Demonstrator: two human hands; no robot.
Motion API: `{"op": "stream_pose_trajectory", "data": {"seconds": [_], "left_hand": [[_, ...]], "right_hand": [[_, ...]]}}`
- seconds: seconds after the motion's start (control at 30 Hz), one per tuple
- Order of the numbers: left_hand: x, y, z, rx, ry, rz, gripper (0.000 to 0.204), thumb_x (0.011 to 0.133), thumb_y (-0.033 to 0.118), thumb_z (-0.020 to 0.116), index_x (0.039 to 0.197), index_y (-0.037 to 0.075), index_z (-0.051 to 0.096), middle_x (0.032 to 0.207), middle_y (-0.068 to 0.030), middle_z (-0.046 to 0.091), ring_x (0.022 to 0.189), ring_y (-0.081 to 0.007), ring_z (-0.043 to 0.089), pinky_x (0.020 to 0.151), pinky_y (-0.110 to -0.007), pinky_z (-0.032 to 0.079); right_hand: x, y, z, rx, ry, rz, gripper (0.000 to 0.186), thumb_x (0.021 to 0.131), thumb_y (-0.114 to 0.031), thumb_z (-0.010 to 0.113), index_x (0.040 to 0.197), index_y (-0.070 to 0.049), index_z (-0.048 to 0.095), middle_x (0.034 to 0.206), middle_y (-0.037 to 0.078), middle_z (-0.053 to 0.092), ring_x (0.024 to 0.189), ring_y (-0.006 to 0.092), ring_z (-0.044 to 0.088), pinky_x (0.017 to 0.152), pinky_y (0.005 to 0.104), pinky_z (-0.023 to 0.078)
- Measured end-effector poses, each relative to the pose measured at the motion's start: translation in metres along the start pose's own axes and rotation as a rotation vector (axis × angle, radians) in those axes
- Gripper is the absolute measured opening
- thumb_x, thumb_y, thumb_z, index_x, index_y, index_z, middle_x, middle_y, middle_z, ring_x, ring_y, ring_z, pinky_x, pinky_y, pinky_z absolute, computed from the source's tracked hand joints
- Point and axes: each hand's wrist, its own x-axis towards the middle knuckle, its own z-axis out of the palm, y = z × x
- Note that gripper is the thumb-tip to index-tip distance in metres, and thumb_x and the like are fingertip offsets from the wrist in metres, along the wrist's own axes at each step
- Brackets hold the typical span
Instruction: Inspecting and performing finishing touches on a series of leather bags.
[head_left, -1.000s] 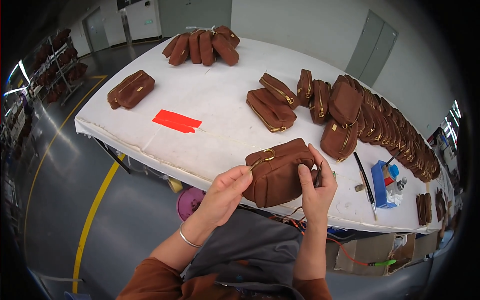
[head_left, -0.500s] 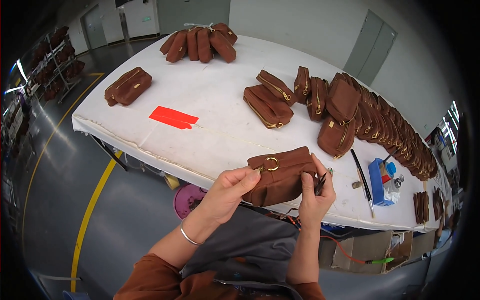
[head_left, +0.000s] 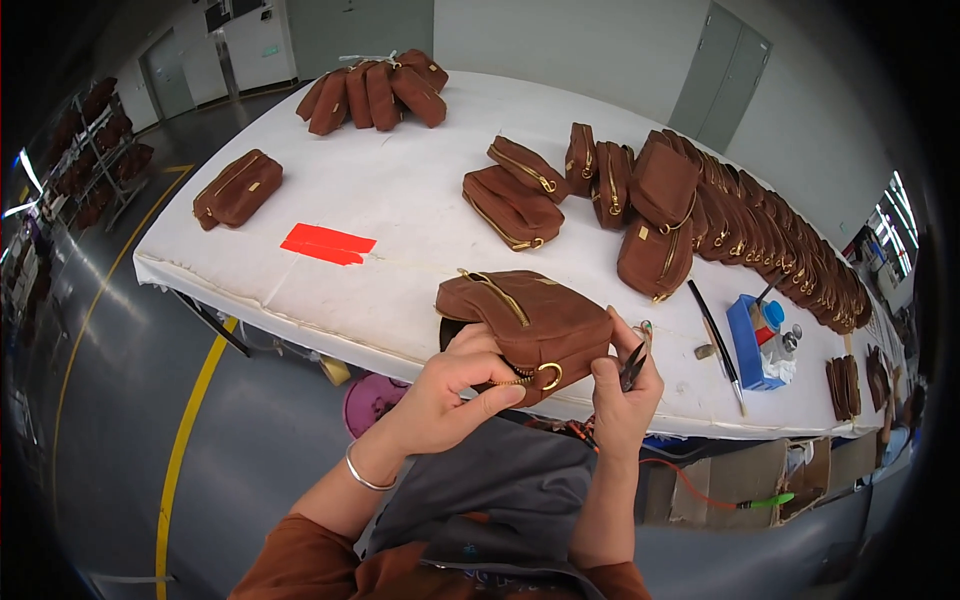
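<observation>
A brown zip pouch (head_left: 562, 318) is held up between my two hands at the table's near edge. Gold zip teeth run across its upper face, and a gold ring hangs at its near end. My left hand (head_left: 455, 388) pinches the open zip edge beside that ring, with some fingers tucked inside the dark opening. On the other side, my right hand (head_left: 628, 395) grips the pouch's right end between thumb and fingers. A small dark pointed tool (head_left: 633, 367), its exact kind unclear, is also tucked in the right hand.
More brown pouches stand in a long row (head_left: 770, 235) along the right, with loose ones (head_left: 515, 205) mid-table. A tied bunch (head_left: 375, 95) and a single pouch (head_left: 240, 188) lie farther left. Near me are red tape (head_left: 328, 243), a brush (head_left: 715, 345) and a blue box (head_left: 745, 345).
The pouch has turned so its zipped upper face and open side show. My left fingers have gone into the opening. The whole view has shifted slightly.
</observation>
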Motion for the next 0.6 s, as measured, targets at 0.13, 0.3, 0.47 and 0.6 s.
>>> {"op": "stream_pose_trajectory", "data": {"seconds": [0.13, 0.3, 0.47, 0.6], "left_hand": [[-0.007, -0.013, 0.001, 0.005, -0.058, -0.016, 0.008, 0.09, 0.01, 0.061, 0.088, 0.003, 0.06, 0.095, -0.0084, 0.057, 0.098, -0.0236, 0.05, 0.094, -0.036, 0.036], [-0.026, -0.02, 0.007, -0.093, -0.036, -0.188, 0.01, 0.092, 0.01, 0.058, 0.094, 0.0, 0.058, 0.099, -0.0083, 0.057, 0.096, -0.0217, 0.05, 0.091, -0.032, 0.038], [-0.035, -0.026, 0.009, -0.136, -0.014, -0.308, 0.016, 0.092, 0.006, 0.058, 0.105, -0.003, 0.059, 0.109, -0.0098, 0.056, 0.102, -0.0201, 0.053, 0.092, -0.029, 0.041], [-0.043, -0.048, 0.017, -0.337, 0.011, -0.399, 0.043, 0.089, 0.001, 0.06, 0.13, 0.0, 0.048, 0.124, -0.0089, 0.055, 0.114, -0.0191, 0.053, 0.1, -0.031, 0.039]], "right_hand": [[-0.005, 0.007, 0.0, -0.082, 0.055, 0.04, 0.045, 0.08, -0.001, 0.074, 0.122, 0.005, 0.059, 0.101, 0.0, 0.064, 0.059, -0.0005, 0.03, 0.053, 0.0152, 0.027], [-0.016, 0.025, -0.002, -0.062, 0.062, 0.099, 0.043, 0.08, 0.0, 0.074, 0.121, 0.005, 0.06, 0.104, 0.002, 0.066, 0.059, -0.0006, 0.03, 0.053, 0.0149, 0.027], [-0.024, 0.024, -0.002, -0.167, 0.021, 0.155, 0.04, 0.085, 0.002, 0.066, 0.124, 0.007, 0.056, 0.114, 0.012, 0.064, 0.081, 0.0058, 0.057, 0.07, 0.0174, 0.045], [-0.028, 0.031, 0.001, -0.154, 0.051, 0.174, 0.034, 0.09, -0.006, 0.064, 0.121, 0.006, 0.059, 0.11, 0.01, 0.064, 0.084, 0.0065, 0.056, 0.074, 0.0198, 0.045]]}}
